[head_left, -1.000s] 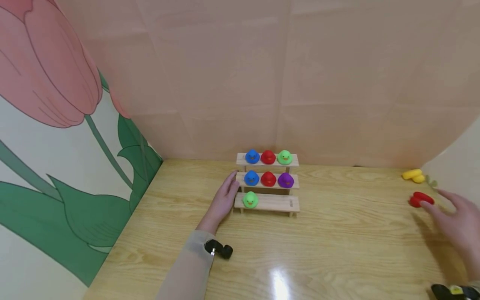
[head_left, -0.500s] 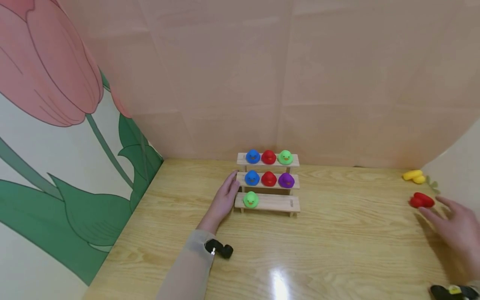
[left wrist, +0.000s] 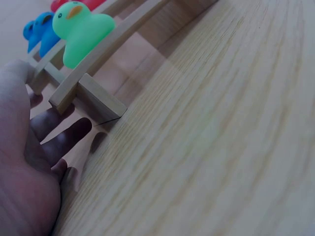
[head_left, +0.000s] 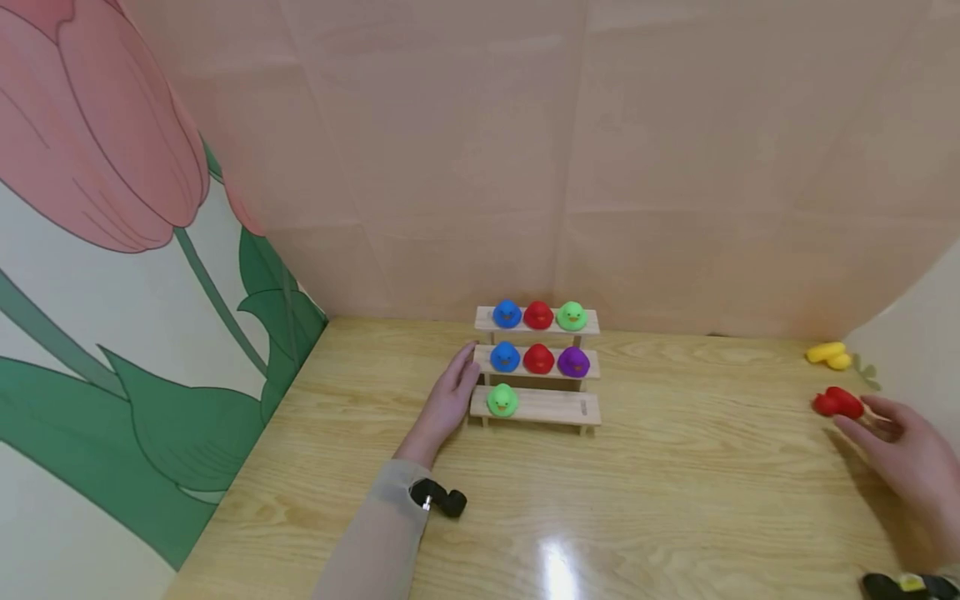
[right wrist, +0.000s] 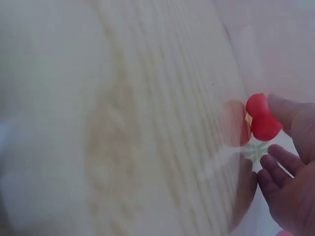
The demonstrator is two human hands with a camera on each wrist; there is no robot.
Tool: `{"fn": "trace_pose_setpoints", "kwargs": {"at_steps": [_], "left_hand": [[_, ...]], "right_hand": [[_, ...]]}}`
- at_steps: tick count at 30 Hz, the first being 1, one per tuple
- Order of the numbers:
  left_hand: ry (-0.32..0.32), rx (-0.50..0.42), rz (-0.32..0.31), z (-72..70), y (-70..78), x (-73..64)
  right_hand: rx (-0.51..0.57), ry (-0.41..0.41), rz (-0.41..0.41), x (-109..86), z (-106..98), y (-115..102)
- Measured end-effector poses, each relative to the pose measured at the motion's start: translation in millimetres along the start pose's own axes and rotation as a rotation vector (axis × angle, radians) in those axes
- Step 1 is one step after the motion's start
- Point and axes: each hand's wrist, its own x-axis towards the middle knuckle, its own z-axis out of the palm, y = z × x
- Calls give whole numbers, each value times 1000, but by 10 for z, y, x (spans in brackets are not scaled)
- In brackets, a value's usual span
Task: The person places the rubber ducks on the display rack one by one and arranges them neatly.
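Note:
A tiered wooden stand (head_left: 551, 407) carries rubber ducks. Its bottom step has a green duck (head_left: 502, 401); blue, red and purple (head_left: 573, 362) ducks sit on the middle step. On the top step are blue, red and green ones. My left hand (head_left: 442, 404) rests beside the stand's left end, fingers extended; in the left wrist view, its fingers (left wrist: 69, 135) lie close to the wooden end. At the far right, my right hand (head_left: 907, 450) pinches a red duck (head_left: 838, 403) between thumb and index finger. In the right wrist view, the thumb (right wrist: 288, 110) partly covers this duck.
A yellow toy (head_left: 825, 353), probably a duck on its side, lies behind the red one near the right wall (head_left: 918, 308). The wooden table (head_left: 675, 500) meets a brownish-pink backdrop (head_left: 420, 208) at its back edge. A tulip mural (head_left: 112, 167) covers the left wall.
The red duck has turned and shifted slightly left towards me. My right index finger has moved in closer to it. The left hand and the stand stay in place.

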Motion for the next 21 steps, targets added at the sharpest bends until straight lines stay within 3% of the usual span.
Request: {"fn": "trace_pose_setpoints", "kwargs": {"at_steps": [5, 8, 21], "left_hand": [[0, 2, -3, -3, 9, -3], [-1, 6, -1, -5, 8, -3], [2, 4, -16, -1, 11, -2]], "right_hand": [[-74, -81, 27, 67, 29, -78], [-96, -88, 4, 105, 38, -92], [16, -78, -35, 125, 140, -204]]}}
